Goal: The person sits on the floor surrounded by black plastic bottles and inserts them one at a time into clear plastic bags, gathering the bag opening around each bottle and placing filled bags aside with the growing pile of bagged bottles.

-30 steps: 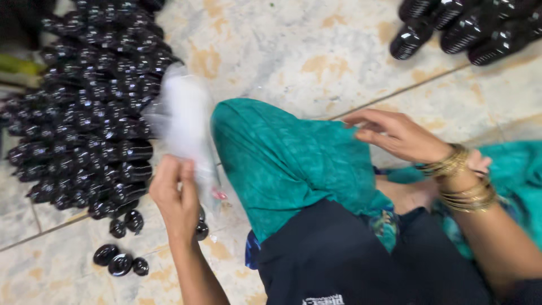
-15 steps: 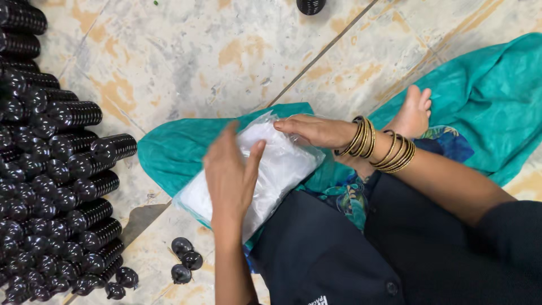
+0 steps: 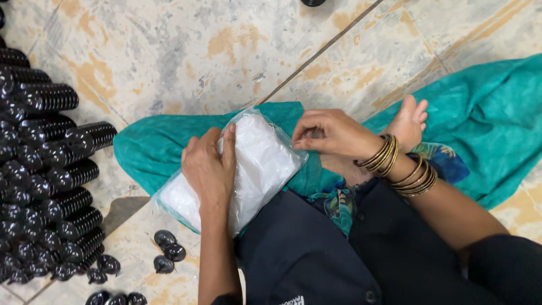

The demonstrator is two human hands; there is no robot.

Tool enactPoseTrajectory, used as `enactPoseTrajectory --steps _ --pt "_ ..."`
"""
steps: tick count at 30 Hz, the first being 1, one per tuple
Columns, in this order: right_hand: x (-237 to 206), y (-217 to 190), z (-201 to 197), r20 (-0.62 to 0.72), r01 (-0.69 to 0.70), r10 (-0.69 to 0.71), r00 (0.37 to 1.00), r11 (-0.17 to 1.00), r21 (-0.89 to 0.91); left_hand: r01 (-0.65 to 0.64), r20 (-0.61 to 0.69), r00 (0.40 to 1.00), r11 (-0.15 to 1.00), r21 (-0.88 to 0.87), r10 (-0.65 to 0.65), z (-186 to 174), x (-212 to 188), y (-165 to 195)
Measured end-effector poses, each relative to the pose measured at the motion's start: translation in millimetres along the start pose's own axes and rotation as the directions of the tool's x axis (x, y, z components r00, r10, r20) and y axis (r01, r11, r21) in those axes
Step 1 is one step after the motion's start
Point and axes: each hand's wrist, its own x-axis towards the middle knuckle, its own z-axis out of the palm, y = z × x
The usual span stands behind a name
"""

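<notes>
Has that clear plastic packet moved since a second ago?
Yes. The plastic packet was held upright beside the stacked black caps; it now lies flat on the teal-clad knee, under the left hand.

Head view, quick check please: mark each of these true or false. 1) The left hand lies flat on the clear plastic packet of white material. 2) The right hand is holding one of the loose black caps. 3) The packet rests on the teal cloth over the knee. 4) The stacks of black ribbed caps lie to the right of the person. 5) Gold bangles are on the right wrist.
1) True: the left hand presses on the clear plastic packet of white material.
2) False: the right hand pinches the packet's upper corner; the loose black caps lie on the tiled floor.
3) True: it sits on the teal cloth.
4) False: the stacks of black ribbed caps lie on the left.
5) True: gold bangles.
</notes>
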Motion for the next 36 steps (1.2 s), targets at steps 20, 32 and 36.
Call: enactPoseTrajectory --steps 20,32,36 --pt "1.9 -3.2 23.7 0.051 -0.221 0.225 0.973 0.838 0.498 0.011 -0.006 1.000 1.000 0.029 -0.010 8.4 6.4 2.7" --pt "8.4 -11.9 30.7 -0.043 -0.159 0.177 0.983 0.951 0.266 0.001 -0.021 1.000 0.999 0.046 0.000 11.7 6.7 1.3" --pt "11.4 -13.9 32.5 -0.053 -0.144 0.162 0.985 0.957 0.251 0.010 -0.011 1.000 0.998 0.055 -0.009 12.9 7.0 1.1"
